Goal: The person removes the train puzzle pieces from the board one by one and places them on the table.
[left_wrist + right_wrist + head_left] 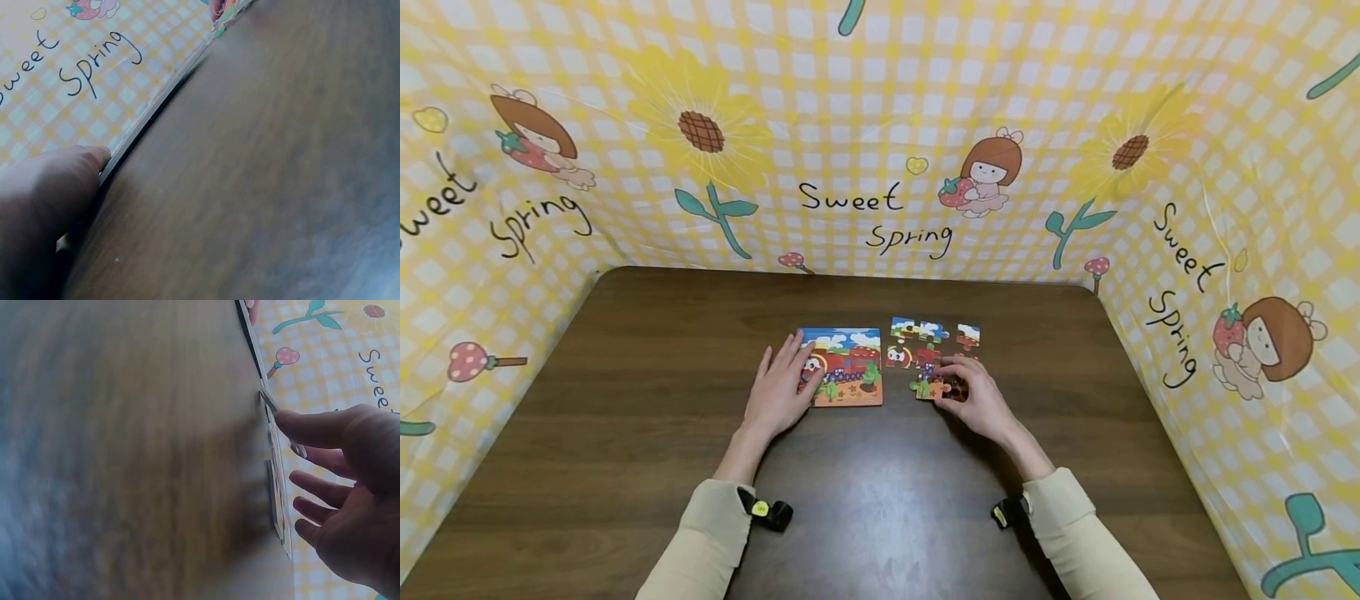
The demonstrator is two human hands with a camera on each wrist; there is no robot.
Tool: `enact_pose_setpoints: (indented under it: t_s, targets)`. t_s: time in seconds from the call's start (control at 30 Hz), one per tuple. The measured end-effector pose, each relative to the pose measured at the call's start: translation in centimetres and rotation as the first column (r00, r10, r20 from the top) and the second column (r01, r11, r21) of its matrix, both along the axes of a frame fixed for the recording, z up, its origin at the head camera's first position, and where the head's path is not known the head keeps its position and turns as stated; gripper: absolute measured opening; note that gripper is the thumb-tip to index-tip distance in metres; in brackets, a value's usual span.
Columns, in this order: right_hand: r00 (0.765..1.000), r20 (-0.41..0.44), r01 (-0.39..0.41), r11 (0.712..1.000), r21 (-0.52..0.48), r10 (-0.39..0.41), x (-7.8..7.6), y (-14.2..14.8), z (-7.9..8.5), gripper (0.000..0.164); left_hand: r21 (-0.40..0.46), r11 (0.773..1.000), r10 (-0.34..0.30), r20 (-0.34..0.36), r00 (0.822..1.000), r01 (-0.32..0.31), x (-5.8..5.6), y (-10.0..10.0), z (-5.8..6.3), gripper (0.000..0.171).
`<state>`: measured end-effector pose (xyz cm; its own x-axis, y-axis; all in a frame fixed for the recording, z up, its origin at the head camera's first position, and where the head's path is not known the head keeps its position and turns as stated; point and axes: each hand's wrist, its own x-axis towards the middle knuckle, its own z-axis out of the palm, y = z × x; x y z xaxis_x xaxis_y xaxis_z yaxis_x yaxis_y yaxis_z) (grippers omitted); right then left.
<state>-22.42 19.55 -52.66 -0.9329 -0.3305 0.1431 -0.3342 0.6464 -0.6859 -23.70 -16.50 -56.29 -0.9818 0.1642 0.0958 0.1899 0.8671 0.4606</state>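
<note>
A square picture board (855, 343) with a red train scene lies flat at the middle of the table. My left hand (776, 393) rests on its left side, fingers stretched over the picture, thumb along the near left part. To the right of the board, my right hand (983, 402) pinches a jigsaw piece (927, 387) between thumb and index finger. In the right wrist view that piece (268, 400) is tilted up at the fingertips, the other fingers spread loosely. Several other pieces lie just beyond it, among them a face piece (898, 357); the hand partly hides some.
Loose sky pieces (932, 332) and a corner-side piece (968, 335) lie toward the back. The brown wooden table (715, 533) is enclosed at the back and sides by a yellow checked cloth (850, 117). Black camera straps sit at both wrists.
</note>
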Motion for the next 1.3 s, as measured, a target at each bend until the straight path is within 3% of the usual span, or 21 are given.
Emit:
enact_pose_setpoints:
  t_s: [0.5,0.93,1.1,1.3]
  targets:
    - [0.996,0.085,0.007,1.000,0.007,-0.008,-0.3,0.6,-1.2,0.040,0.011,1.000,-0.010,-0.006,1.000,0.010,0.1,-0.1,-0.3,0.066]
    - [1.000,0.009,0.005,0.997,-0.071,-0.005,-0.7,0.7,-1.4,0.051,0.011,1.000,-0.009,-0.003,1.000,0.009,0.1,-0.1,-0.3,0.067]
    - [0.997,-0.080,-0.027,0.994,-0.106,0.019,-1.1,1.1,-2.4,0.051,0.015,1.000,-0.006,-0.004,1.000,0.006,0.1,-0.1,-0.4,0.067]
    - [0.991,-0.132,-0.030,0.999,-0.035,0.025,-3.5,2.1,-5.8,0.056,0.010,1.000,-0.003,-0.009,1.000,0.004,0.1,-0.1,-0.3,0.067]
